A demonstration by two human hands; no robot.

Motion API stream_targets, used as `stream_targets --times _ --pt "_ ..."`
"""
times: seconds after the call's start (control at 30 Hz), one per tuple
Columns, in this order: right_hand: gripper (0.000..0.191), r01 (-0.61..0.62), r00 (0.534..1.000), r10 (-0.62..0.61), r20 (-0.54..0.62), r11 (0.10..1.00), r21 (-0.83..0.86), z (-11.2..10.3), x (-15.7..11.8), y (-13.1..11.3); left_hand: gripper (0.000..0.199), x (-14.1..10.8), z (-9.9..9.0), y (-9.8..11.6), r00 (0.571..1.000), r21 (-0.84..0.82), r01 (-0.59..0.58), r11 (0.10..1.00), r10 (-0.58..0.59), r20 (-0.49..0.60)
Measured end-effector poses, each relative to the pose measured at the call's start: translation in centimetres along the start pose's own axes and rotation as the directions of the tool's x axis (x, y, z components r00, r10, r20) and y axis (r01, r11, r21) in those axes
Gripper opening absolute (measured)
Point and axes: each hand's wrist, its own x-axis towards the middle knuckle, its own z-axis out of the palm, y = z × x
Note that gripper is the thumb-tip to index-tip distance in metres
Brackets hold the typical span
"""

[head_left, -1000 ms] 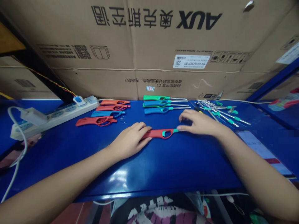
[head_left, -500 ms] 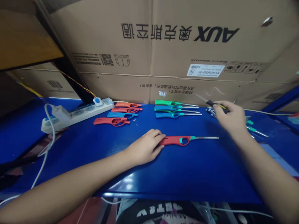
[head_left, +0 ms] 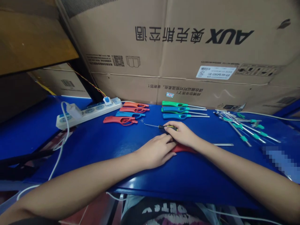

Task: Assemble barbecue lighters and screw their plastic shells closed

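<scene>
Red lighter lies on the bench just right of the frame's center, partly hidden by both of your hands, its metal tube showing beyond your right forearm. Nearest you, at the bottom of the frame, is printed dark clothing. Your left hand rests at the handle end, its fingers curled over the red body with the thumb along the near side. Your right hand crosses above the lighter, fingers closed around the black-and-yellow handle of a screwdriver, whose thin shaft points left, clear of the lighter. At the lower right of the frame you have a flat object, blurred by pixelation. Past the screwdriver's tip are a few tiny screws, just beside four casings in red, blue and orange, left of center. To their right, near the middle of the frame, you have a row of green and blue lighters with metal tubes pointing right. A loose pile of metal tubes with teal parts spreads across the right side. At the left, a white power strip carries plugs. Behind everything stands a cardboard box with upside-down print.
</scene>
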Motion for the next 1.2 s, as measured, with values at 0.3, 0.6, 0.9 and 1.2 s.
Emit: stream_targets --times 0.3,0.6,0.9,1.2 --pt "0.026 0.093 0.922 0.12 -0.368 0.854 0.512 -5.0 -3.6 -1.0 0.041 0.1 0.9 -0.8 0.997 -0.219 0.028 0.975 -0.043 -0.062" --pt "0.032 0.151 0.931 0.105 -0.35 0.761 0.63 -7.2 -4.0 0.5 0.039 0.6 0.9 -1.0 0.951 -0.523 0.084 0.848 -0.225 -0.212" --pt "0.031 0.132 0.945 0.144 -0.295 0.656 0.743 -5.1 -4.7 0.2 0.033 0.8 0.4 -0.7 0.936 -0.557 0.022 0.83 -0.213 -0.28" --pt "0.022 0.112 0.978 0.042 -0.205 0.722 0.682 -4.1 -5.5 0.0 0.044 1.4 0.0 -2.0 0.76 -0.917 0.147 0.37 -0.636 -0.134"
